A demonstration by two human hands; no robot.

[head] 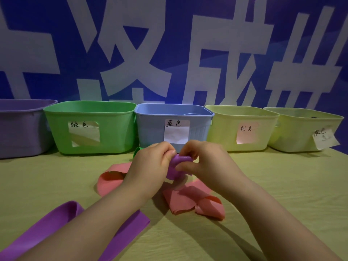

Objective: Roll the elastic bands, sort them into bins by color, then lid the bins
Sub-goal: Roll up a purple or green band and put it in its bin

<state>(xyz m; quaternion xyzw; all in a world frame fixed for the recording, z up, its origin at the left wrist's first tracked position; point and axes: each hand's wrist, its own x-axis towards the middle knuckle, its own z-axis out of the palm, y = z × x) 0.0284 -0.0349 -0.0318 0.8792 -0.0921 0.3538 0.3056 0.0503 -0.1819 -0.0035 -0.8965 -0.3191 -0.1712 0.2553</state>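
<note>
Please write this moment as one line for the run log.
phase: rolling; left hand and right hand: grip purple band roll; table: pink bands, flat purple band; purple bin: unlidded

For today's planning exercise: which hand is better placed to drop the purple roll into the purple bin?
Probably the left hand. Both it and the right hand pinch the purple roll, but the purple bin stands at the row's far left, nearer the left hand.
</note>
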